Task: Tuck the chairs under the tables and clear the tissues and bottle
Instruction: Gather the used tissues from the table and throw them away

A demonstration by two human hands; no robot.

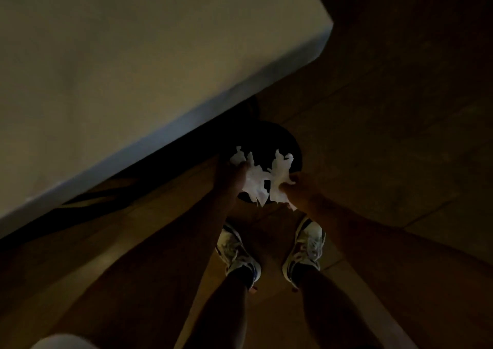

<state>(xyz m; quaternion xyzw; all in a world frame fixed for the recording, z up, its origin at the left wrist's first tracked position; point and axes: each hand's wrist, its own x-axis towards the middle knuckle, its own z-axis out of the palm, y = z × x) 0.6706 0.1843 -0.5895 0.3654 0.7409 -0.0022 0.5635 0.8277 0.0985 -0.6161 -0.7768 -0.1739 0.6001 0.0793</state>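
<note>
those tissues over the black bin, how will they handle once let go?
Probably floppy: the tissues hang crumpled and ragged between the left hand and right hand. Likely very light, so they may drift rather than drop straight into the round black bin. Torn edges suggest they tear easily.

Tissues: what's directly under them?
Under the tissues, gripped by the left hand and right hand, is a dark round bin beside the table. Its inside is too dark to read; the tissues cover its near rim.
</note>
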